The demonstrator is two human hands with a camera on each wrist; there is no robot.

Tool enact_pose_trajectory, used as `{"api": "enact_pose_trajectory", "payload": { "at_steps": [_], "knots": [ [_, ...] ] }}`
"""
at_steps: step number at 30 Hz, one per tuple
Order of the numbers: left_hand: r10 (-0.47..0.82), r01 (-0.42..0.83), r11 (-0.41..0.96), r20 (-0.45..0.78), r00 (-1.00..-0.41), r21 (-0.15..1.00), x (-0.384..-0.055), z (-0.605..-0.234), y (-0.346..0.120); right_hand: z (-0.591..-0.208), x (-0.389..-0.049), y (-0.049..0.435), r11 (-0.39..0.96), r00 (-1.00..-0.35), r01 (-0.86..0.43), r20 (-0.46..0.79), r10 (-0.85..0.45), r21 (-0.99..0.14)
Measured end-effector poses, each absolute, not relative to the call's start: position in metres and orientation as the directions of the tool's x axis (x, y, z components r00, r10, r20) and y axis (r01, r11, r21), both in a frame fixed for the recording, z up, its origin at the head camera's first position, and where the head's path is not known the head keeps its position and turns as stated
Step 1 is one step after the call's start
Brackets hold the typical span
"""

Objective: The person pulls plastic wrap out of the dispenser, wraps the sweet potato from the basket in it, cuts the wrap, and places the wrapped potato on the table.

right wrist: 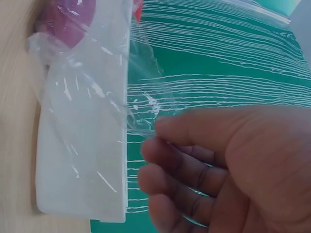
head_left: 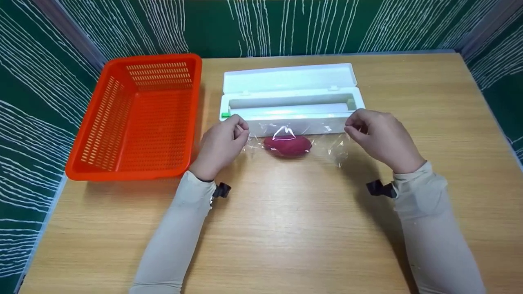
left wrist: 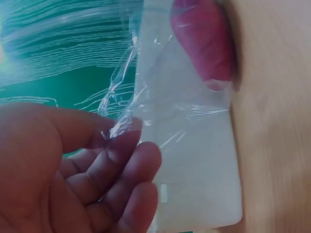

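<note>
A reddish-purple oblong thing, much like a sweet potato (head_left: 288, 147), lies on the table under clear cling film (head_left: 337, 152). Just behind it stands a white cling film dispenser (head_left: 292, 125) with its lid tipped back and a pale roll inside. My left hand (head_left: 222, 143) pinches one corner of the film between thumb and index finger, near the dispenser's left end. At the right end, my right hand (head_left: 382, 136) pinches the other corner the same way. Both wrist views show the film (left wrist: 138, 104) stretched from the fingertips toward the sweet potato (right wrist: 68, 22).
An orange-red plastic basket (head_left: 195, 122) with slotted sides stands left of the dispenser, close to my left forearm. A small green piece (head_left: 225, 115) sits on the dispenser's left end. Green panels with white streaks (head_left: 212, 28) border the wooden table (head_left: 294, 228).
</note>
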State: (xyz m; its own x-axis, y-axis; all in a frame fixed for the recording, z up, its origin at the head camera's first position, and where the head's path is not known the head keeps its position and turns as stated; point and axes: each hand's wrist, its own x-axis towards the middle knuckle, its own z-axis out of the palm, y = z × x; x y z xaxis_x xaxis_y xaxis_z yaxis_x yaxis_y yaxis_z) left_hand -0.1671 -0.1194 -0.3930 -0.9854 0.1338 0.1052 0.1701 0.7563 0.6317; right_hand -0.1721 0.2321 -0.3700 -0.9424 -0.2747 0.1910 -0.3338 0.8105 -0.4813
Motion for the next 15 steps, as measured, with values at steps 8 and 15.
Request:
{"api": "enact_pose_trajectory", "payload": {
  "at_steps": [8,15],
  "knots": [
    [0.064,0.147,0.815,0.166,-0.984,0.561,-0.170,-0.404,-0.112,-0.381,-0.178,0.232,0.826,-0.951,-0.301,0.219,-0.219,-0.477],
    [0.041,0.101,0.841,0.123,-0.992,0.531,-0.173,-0.413,-0.111,-0.390,-0.183,0.235,0.845,-0.958,-0.282,0.175,-0.225,-0.455]
  ]
}}
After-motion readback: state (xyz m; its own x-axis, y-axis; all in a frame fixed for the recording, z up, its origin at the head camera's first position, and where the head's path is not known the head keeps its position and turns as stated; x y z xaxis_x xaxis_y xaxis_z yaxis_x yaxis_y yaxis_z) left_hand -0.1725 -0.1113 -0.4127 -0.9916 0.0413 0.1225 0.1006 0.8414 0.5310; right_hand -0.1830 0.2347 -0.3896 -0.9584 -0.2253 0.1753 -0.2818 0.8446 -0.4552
